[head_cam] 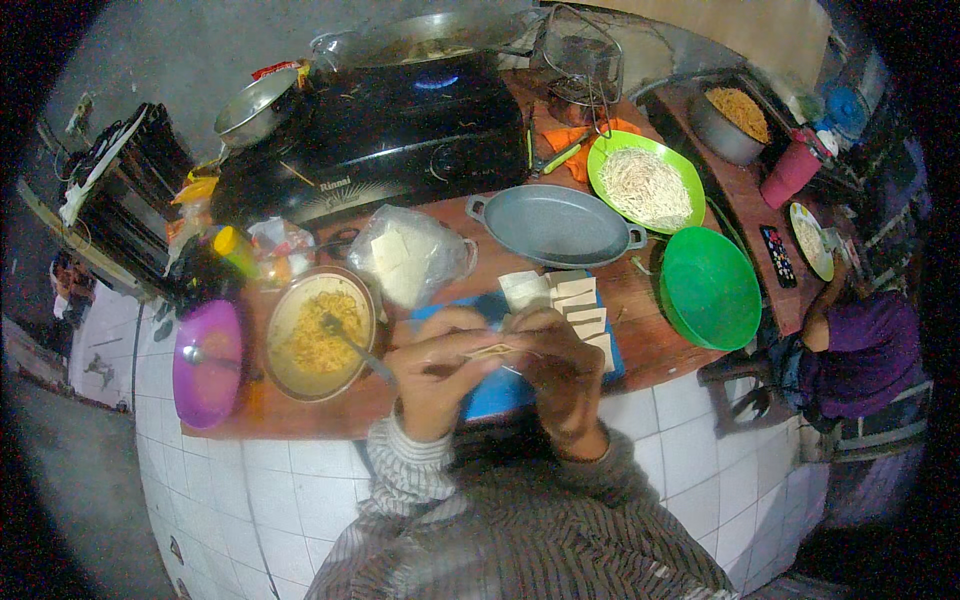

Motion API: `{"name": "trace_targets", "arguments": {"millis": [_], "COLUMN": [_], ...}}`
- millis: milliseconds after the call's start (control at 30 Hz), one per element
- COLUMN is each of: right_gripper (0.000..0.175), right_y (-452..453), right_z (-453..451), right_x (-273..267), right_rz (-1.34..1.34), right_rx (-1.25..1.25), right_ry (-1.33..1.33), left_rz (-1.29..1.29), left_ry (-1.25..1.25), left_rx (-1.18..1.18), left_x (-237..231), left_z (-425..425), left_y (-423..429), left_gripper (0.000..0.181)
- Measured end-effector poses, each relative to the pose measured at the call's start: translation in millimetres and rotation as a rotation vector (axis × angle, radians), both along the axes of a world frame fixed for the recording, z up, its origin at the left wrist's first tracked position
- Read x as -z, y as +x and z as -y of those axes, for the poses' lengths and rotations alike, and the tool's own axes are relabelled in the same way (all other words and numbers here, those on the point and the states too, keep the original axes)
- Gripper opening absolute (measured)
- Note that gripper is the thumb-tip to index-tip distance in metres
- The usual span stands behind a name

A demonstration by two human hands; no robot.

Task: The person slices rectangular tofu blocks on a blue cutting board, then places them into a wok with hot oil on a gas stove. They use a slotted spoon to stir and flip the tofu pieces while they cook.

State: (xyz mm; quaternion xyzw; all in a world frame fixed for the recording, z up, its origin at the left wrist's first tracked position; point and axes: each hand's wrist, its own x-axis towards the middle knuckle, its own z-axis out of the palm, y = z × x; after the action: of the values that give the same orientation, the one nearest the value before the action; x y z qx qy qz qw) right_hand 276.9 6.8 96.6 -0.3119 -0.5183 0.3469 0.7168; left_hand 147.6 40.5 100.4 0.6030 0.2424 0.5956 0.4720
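My left hand (442, 360) and my right hand (559, 367) meet over a blue board (495, 397), pinching a small pale wrapper (491, 350) with yellowish filling between the fingertips. Beyond my right hand, several folded wrapper pieces (589, 319) lie overlapping in a column on the board. Left of my hands stands a bowl (281, 360) of yellow shredded filling (330, 322); a metal spoon (360, 352) rests in it, its handle reaching toward my left wrist. A clear plastic bag (442, 255) with square pale sheets (397, 259) lies behind my left hand.
A black Rinnai gas stove (375, 142) burns a blue flame beneath a large pan (435, 37). Nearby are a grey oval pan (555, 225), a green basin (712, 289), a lime plate (694, 187) of pale shreds and a purple bowl (206, 390). A person in purple (870, 352) sits at right.
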Motion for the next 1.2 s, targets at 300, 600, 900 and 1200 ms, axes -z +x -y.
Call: {"name": "trace_targets", "arguments": {"millis": [300,600,900,1200], "right_gripper": [0.016,0.046,0.04,0.024], "right_y": [-3.6,-6.9,-1.9,-4.9], "right_z": [-1.3,-4.3,-8.9,-7.2], "right_x": [2.2,12.1,10.8,9.6], "right_rz": [0.077,-0.113,-0.009,-0.142], "right_rx": [0.093,-0.012,-0.001,-0.096], "right_ry": [-0.098,-0.068,-0.085,-0.117], "left_rz": [0.036,-0.063,-0.092,-0.165], "left_ry": [-0.09,-0.097,-0.19,-0.132], "left_rx": [-0.027,-0.057,-0.065,-0.074], "left_x": [-2.5,-4.0,-2.5,-6.8], "left_z": [0.0,-6.6,-5.6,-3.4], "left_y": [5.9,1.6,0.2,-1.8], "left_gripper": [0.012,0.011,0.011,0.011]}}
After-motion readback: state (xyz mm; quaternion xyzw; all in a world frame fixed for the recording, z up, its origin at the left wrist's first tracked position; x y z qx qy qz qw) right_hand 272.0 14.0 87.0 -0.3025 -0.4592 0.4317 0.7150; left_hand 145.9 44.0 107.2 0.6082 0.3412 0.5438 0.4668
